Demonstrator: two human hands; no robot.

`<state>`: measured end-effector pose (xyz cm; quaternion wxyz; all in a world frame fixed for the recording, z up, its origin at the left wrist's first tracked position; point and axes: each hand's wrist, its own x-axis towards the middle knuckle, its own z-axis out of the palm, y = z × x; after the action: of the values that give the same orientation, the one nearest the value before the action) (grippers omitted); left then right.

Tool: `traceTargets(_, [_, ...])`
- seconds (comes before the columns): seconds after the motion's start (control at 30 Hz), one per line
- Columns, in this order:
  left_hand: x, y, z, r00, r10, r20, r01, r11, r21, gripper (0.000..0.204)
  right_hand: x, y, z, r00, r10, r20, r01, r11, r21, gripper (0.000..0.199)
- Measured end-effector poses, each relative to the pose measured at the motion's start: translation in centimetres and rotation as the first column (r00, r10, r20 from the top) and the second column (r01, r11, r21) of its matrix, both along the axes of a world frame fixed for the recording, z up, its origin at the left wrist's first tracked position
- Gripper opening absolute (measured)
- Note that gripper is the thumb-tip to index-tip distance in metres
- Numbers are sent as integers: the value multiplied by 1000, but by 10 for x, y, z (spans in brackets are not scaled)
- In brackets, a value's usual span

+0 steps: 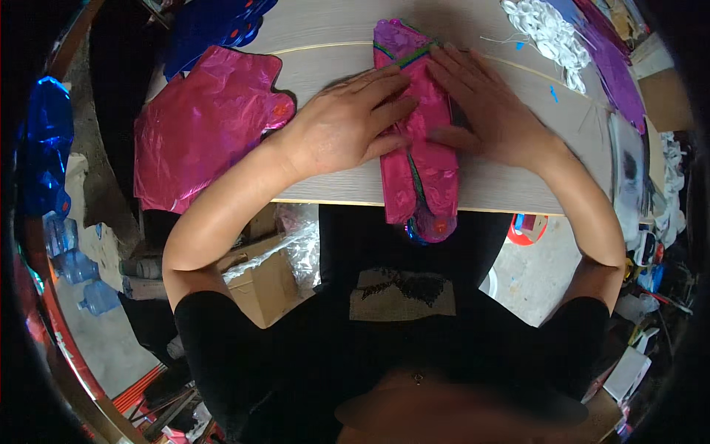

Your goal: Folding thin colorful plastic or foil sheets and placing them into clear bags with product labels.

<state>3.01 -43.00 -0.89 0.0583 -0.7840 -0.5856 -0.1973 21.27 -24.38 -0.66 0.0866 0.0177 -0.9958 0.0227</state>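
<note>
1. Pale wood-grain table [510, 189] across the top of the view, cluttered workshop floor below, with cardboard boxes [262, 285] at 7 o'clock and blue water bottles [74, 266] at 9 o'clock.
2. Folded stack of magenta foil balloons [418, 174] at 12 o'clock of the torso, lying lengthwise, far end up the table, near end hanging off the front edge.
3. Left hand [347, 126] flat, fingers spread, pressing the stack from 9 o'clock; right hand [484, 111] flat too, fingertips at the far end, thumb on the middle. Nothing gripped, both palms open and bearing down.
4. Best done, judging by the pose: pressing evenly from the centre outward to push air out, keeping the edges lined up, holding the overhanging end from sliding.
5. Another flat magenta foil balloon [203, 122] at 10 o'clock, dark blue foil [211, 26] beyond it, white crumpled plastic [547, 29] at 1 o'clock.
6. Hard to make out: number of layers in the stack, the green and blue edging inside it, items at the right rim, bent by the lens.
</note>
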Motion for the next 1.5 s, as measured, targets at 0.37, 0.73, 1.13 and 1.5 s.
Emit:
traceTargets(0.37, [1,-3,-2,1000,12,0,-12,1000,1,46,0,-3,-1,1000,-21,13,21,1000,18,96])
traceTargets(0.73, [-4,-1,-6,994,51,-98,-50,999,12,45,1,-24,22,974,-104,201,73,985,158,86])
traceTargets(1.13, [-2,-5,-5,992,105,73,-110,991,75,49,37,-39,6,983,152,100,-136,978,-155,91])
traceTargets(1.5, [0,-13,-5,1000,-11,-20,11,1000,-13,40,37,-37,3,982,156,109,-141,981,-134,88])
